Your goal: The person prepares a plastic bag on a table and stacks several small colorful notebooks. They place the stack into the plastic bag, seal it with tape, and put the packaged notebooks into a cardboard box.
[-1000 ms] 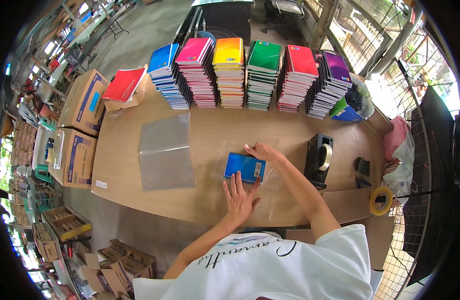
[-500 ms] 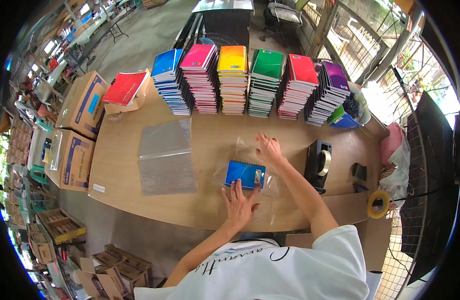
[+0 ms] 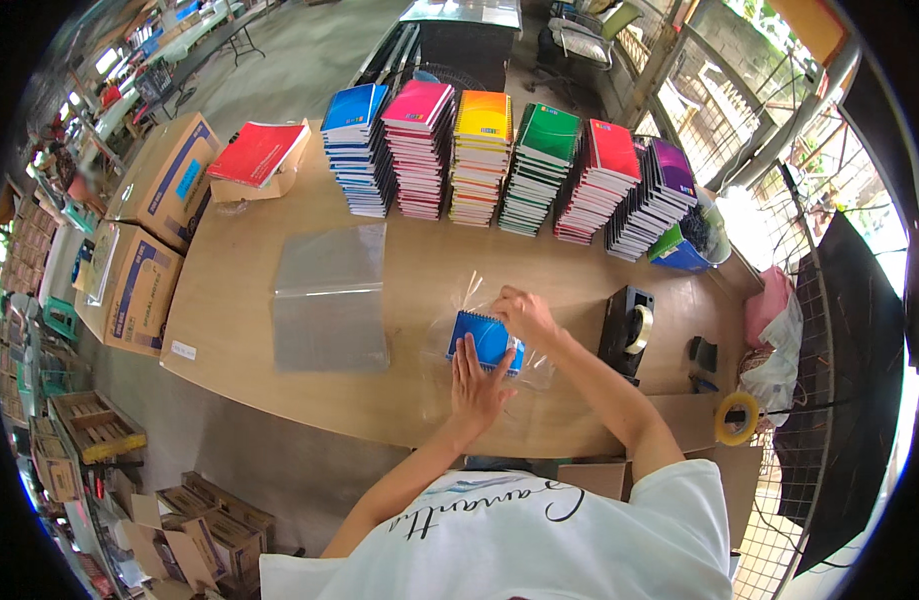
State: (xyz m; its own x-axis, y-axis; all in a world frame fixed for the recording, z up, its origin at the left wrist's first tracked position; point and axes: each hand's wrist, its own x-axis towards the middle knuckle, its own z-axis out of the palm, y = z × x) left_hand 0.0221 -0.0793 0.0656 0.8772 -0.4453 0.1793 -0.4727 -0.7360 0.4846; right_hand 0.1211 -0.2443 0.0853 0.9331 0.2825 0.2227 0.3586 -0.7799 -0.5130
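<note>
A blue spiral notebook (image 3: 487, 333) lies on clear plastic film (image 3: 535, 378) at the near middle of the table. My left hand (image 3: 476, 390) rests flat on its cover, the fingers stretched out. At the notebook's upper right, my right hand (image 3: 526, 316) is closed in a pinch on the film, part of which stands up crumpled beside the fingers. The fingertips are partly hidden. To the left lie flat clear plastic sheets (image 3: 329, 325).
Notebook stacks line the far side: blue (image 3: 356, 145), pink (image 3: 415, 150), yellow (image 3: 480, 150), green (image 3: 541, 160), red (image 3: 601, 175) and purple (image 3: 657, 200). A black tape dispenser (image 3: 619, 338) stands at right, near a yellow tape roll (image 3: 736, 418). Cartons (image 3: 144, 285) flank the left edge.
My right hand has come down from above the notebook and its fingers have closed. My left hand has moved further onto the cover, its fingers closer together. The film's far part now stands up.
</note>
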